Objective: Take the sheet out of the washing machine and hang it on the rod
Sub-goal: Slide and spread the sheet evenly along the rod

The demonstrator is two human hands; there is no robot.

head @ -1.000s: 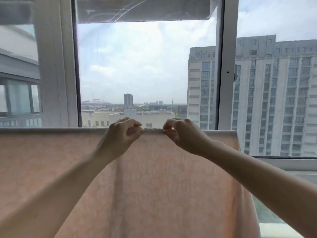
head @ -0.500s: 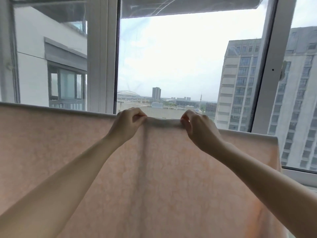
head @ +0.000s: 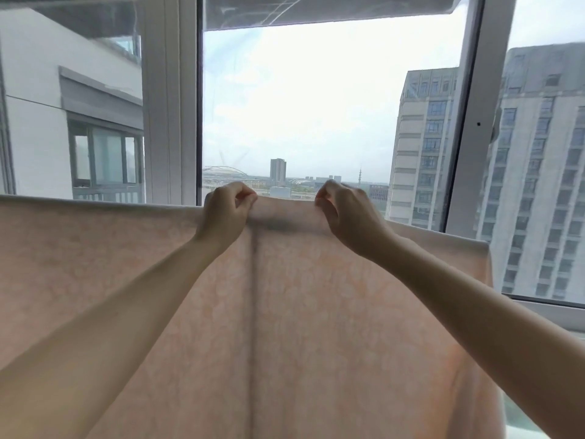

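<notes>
A pale peach patterned sheet (head: 95, 280) hangs spread wide across the lower view, draped over a rod that the fabric hides. A dark vertical fold line runs down its middle. My left hand (head: 223, 213) pinches the sheet's top edge left of centre. My right hand (head: 345, 217) pinches the same edge a short way to the right. The stretch of fabric between my hands is lifted slightly above the rest of the top edge. The sheet's right end (head: 484, 264) drops off near the window frame.
Tall windows with white frames (head: 167, 99) stand just behind the sheet. A slanted white frame post (head: 471, 122) rises at the right, above a sill (head: 554, 312). Outside are apartment blocks and a distant skyline.
My hands have drawn apart along the top edge, the gap between them widening. The camera has turned left and tilted, so more of the left building shows.
</notes>
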